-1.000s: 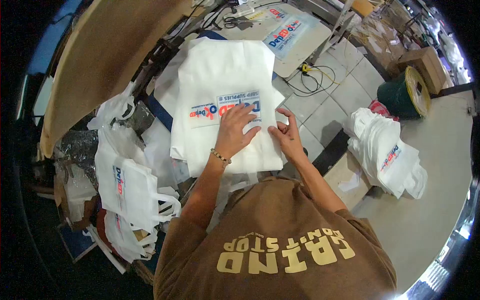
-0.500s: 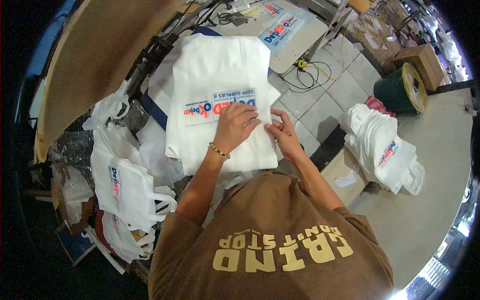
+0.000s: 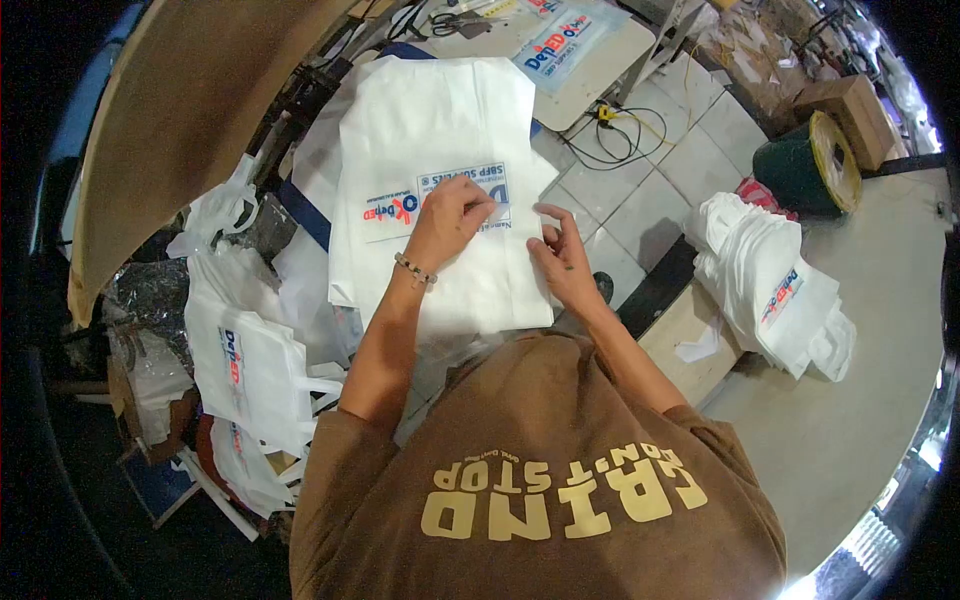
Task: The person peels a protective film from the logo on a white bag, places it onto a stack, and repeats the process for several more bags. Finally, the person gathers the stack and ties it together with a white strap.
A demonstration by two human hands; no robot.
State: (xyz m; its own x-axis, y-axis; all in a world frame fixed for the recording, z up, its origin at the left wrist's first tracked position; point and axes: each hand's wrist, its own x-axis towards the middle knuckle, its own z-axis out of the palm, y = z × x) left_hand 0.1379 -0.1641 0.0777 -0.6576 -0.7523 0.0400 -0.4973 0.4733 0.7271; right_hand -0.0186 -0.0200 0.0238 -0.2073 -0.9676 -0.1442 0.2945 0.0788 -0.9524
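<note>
A pile of flat white fabric bags (image 3: 440, 120) lies in front of me, the top one printed in blue and red and upside down from my side. My left hand (image 3: 452, 215), with a beaded bracelet at the wrist, is over the print, its fingers curled together in a pinch. What they hold, if anything, is too small to make out. At the right edge of the top bag, my right hand (image 3: 562, 262) has its thumb on the fabric and its fingers bent around the edge. The index finger is raised a little apart.
More printed white bags (image 3: 255, 350) hang or lie in a heap at left. A folded bundle of bags (image 3: 765, 280) sits on the right table (image 3: 850, 350), near a green spool (image 3: 800, 175). Black scissors (image 3: 460, 25) lie at the back; a cable (image 3: 630, 135) crosses the tiled floor.
My left hand has drawn its fingers into a pinch and shifted slightly left, uncovering part of the print. The right hand stays at the bag's edge. The whole view has shifted slightly.
</note>
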